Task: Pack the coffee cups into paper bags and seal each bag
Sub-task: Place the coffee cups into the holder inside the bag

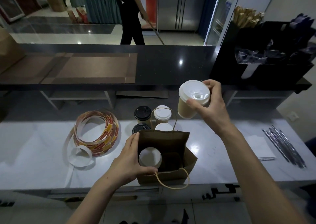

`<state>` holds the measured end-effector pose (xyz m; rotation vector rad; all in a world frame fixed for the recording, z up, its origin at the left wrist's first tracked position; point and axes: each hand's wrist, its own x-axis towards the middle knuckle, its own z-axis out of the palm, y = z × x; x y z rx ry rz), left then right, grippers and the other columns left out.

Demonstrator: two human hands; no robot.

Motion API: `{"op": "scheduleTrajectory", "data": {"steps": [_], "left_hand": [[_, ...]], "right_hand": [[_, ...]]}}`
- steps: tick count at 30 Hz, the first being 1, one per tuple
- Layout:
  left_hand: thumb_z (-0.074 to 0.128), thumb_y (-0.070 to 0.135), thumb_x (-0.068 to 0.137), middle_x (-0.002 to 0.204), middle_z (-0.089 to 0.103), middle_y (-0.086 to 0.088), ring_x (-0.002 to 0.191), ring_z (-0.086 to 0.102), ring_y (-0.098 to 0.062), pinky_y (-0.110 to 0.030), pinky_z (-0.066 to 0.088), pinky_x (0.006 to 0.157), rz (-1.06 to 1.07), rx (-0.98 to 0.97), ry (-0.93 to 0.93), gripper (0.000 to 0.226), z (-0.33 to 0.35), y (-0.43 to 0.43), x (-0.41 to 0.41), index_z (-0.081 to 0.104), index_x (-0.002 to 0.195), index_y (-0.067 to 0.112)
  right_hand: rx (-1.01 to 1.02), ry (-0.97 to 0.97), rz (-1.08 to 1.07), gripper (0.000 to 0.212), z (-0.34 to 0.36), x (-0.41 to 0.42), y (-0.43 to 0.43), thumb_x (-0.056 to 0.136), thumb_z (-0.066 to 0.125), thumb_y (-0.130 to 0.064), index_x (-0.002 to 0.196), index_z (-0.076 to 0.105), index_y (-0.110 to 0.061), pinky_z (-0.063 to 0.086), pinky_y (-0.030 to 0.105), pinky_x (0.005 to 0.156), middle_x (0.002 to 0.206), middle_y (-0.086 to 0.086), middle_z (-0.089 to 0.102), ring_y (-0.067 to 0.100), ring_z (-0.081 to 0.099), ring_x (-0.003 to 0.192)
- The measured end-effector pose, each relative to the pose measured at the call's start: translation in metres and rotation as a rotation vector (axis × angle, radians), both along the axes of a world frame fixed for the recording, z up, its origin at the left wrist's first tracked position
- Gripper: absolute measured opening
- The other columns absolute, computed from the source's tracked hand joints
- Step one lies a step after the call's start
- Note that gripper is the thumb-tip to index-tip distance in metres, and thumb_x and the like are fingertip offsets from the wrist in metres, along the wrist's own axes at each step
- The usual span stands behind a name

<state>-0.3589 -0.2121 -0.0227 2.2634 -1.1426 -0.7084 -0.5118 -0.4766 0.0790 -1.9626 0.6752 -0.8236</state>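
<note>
An open brown paper bag stands on the white counter in front of me. A white-lidded cup sits in its left half; the right half shows only a dark carrier slot. My left hand grips the bag's left wall, thumb on the near rim. My right hand holds another white-lidded coffee cup by its lid, tilted in the air above and behind the bag. Behind the bag stand several more cups: two with black lids and two with white lids.
A loose roll of red and yellow sticker tape lies left of the bag. Wrapped straws lie at the right. A raised dark counter runs behind, with a black organiser on it. A person in black stands beyond.
</note>
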Motion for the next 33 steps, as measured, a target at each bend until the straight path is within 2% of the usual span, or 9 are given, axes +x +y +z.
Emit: {"op": "scheduleTrajectory", "data": {"steps": [4, 9, 13, 18, 21, 24, 29, 33], "left_hand": [[0.083, 0.077, 0.058, 0.17, -0.002, 0.016, 0.157, 0.013, -0.016, -0.046, 0.037, 0.122, -0.007, -0.006, -0.009, 0.147, 0.0, 0.0, 0.0, -0.008, 0.164, 0.031], [0.079, 0.084, 0.054, 0.17, -0.002, 0.016, 0.157, 0.013, -0.016, -0.047, 0.037, 0.121, -0.009, -0.004, -0.01, 0.149, -0.001, 0.003, -0.001, -0.008, 0.163, 0.032], [0.079, 0.083, 0.054, 0.17, 0.001, 0.016, 0.156, 0.016, -0.015, -0.047, 0.04, 0.119, -0.004, -0.021, -0.011, 0.148, -0.002, 0.004, 0.0, -0.006, 0.163, 0.033], [0.063, 0.101, 0.041, 0.17, -0.001, 0.015, 0.157, 0.015, -0.014, -0.046, 0.039, 0.12, 0.001, -0.007, -0.015, 0.157, -0.002, 0.003, 0.0, -0.006, 0.164, 0.031], [0.075, 0.09, 0.05, 0.171, -0.005, 0.014, 0.157, 0.011, -0.014, -0.044, 0.035, 0.122, -0.004, 0.002, -0.03, 0.154, -0.001, 0.001, -0.001, -0.009, 0.164, 0.028], [0.084, 0.075, 0.061, 0.171, -0.007, 0.013, 0.158, 0.01, -0.015, -0.045, 0.035, 0.123, -0.007, 0.005, -0.049, 0.148, -0.001, 0.001, -0.002, -0.009, 0.164, 0.026], [0.084, 0.074, 0.061, 0.171, -0.007, 0.013, 0.157, 0.011, -0.015, -0.045, 0.036, 0.122, -0.007, 0.01, -0.048, 0.147, -0.005, 0.002, -0.002, -0.01, 0.164, 0.027], [0.082, 0.08, 0.057, 0.17, -0.006, 0.014, 0.158, 0.011, -0.015, -0.046, 0.037, 0.121, -0.003, 0.012, -0.041, 0.15, -0.007, 0.003, -0.001, -0.011, 0.164, 0.029]], "right_hand": [[0.046, -0.024, 0.048, 0.084, 0.013, -0.014, 0.016, 0.068, 0.078, -0.063, 0.136, 0.037, -0.035, 0.056, 0.018, 0.085, 0.123, -0.023, 0.049, -0.001, 0.056, 0.114], [0.112, 0.01, 0.164, 0.073, 0.011, -0.025, 0.037, 0.073, 0.083, -0.05, 0.133, 0.043, -0.038, 0.057, 0.02, 0.088, 0.116, -0.029, 0.054, -0.003, 0.058, 0.114], [0.111, 0.109, 0.24, 0.08, -0.005, -0.025, 0.054, 0.069, 0.08, -0.061, 0.14, 0.049, -0.038, 0.056, 0.028, 0.095, 0.131, -0.02, 0.057, 0.002, 0.057, 0.122], [0.142, 0.171, 0.223, 0.081, -0.028, -0.019, 0.074, 0.067, 0.079, -0.066, 0.139, 0.053, -0.038, 0.053, 0.028, 0.096, 0.133, -0.022, 0.055, 0.0, 0.053, 0.125], [0.159, 0.208, 0.242, 0.074, -0.041, -0.016, 0.081, 0.07, 0.08, -0.062, 0.137, 0.054, -0.041, 0.053, 0.035, 0.101, 0.132, -0.021, 0.056, 0.002, 0.053, 0.125], [0.158, 0.264, 0.238, 0.07, -0.054, -0.016, 0.082, 0.073, 0.081, -0.061, 0.135, 0.053, -0.043, 0.052, 0.034, 0.103, 0.131, -0.024, 0.056, -0.002, 0.052, 0.124], [0.058, 0.383, 0.214, 0.072, -0.064, -0.024, 0.077, 0.077, 0.08, -0.064, 0.138, 0.048, -0.044, 0.046, 0.022, 0.099, 0.131, -0.028, 0.052, -0.008, 0.049, 0.122], [-0.047, 0.483, 0.229, 0.071, -0.061, -0.03, 0.072, 0.074, 0.077, -0.067, 0.135, 0.047, -0.044, 0.045, 0.023, 0.097, 0.127, -0.028, 0.053, -0.003, 0.05, 0.12]]}}
